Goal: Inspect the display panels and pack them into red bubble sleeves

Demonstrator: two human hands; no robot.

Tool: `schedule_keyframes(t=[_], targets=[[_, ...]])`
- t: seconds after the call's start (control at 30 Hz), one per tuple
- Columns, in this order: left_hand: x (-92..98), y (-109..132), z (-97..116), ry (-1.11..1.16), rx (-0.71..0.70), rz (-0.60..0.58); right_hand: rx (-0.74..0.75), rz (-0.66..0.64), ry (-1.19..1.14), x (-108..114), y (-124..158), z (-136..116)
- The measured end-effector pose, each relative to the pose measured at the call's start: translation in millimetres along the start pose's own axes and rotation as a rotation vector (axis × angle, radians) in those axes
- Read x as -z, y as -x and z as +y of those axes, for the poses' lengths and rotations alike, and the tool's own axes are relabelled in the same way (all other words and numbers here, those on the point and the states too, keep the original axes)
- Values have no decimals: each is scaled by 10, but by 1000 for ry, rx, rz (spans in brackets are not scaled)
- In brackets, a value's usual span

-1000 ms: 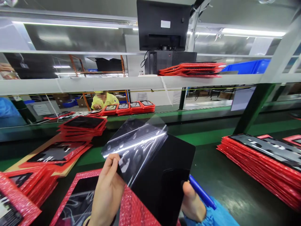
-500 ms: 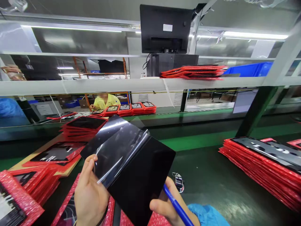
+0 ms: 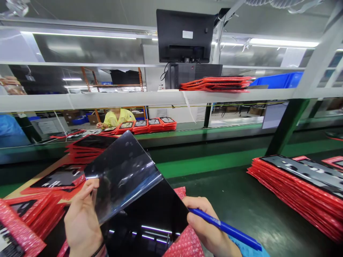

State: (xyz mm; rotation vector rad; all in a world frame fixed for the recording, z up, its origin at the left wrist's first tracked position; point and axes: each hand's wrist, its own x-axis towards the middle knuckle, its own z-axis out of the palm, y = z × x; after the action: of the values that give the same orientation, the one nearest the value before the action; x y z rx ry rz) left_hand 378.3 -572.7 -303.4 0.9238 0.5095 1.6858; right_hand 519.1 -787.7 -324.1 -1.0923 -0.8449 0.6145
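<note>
A glossy black display panel (image 3: pixel 142 214) is held up at a tilt in front of me. Over its upper left part lies a clear film (image 3: pixel 120 182), whose curved edge crosses the panel's middle. My left hand (image 3: pixel 84 217) is closed at the left edge, fingertips pinching at the film and panel; which of the two it grips is not clear. My right hand (image 3: pixel 203 221) is closed on the panel's right edge. A blue marker (image 3: pixel 227 228) lies in the same hand, between thumb and fingers. Red bubble wrap (image 3: pixel 187 242) shows beneath the panel.
Red-wrapped panels stand in stacks at right (image 3: pixel 294 192) and left (image 3: pixel 37 214). Ahead, a white shelf beam (image 3: pixel 134 98) carries more red-wrapped panels (image 3: pixel 214 84), a blue bin (image 3: pixel 278 80) and a monitor (image 3: pixel 186 39). A person in yellow (image 3: pixel 120 116) sits beyond.
The panel has turned and tipped, and now reflects the lights. The raised, rolled film edge lies lower and flatter across it. Both hands keep hold; the marker has swung to point rightward.
</note>
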Motion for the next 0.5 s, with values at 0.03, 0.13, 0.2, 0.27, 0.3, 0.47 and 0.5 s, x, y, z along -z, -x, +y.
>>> schedule_keyframes(t=[0.03, 0.13, 0.2, 0.27, 0.3, 0.47, 0.5], targets=[[-3, 4, 14, 1, 38, -13, -14, 20, 23, 6, 5, 2], [-4, 39, 57, 4, 87, -56, -109, 92, 110, 5, -5, -8], [-10, 86, 86, -13, 79, -82, -172, 139, 151, -1, -23, -20], [-21, 146, 103, -52, 88, -118, -175, 177, 160, -3, -41, -33], [-25, 178, 103, -68, 75, -145, -154, 187, 152, -3, -49, -42], [-33, 300, 69, -30, -18, -211, -54, 37, 138, -33, -86, -128], [-41, 312, 74, -34, 46, -227, -26, -38, 122, -50, -95, -146]])
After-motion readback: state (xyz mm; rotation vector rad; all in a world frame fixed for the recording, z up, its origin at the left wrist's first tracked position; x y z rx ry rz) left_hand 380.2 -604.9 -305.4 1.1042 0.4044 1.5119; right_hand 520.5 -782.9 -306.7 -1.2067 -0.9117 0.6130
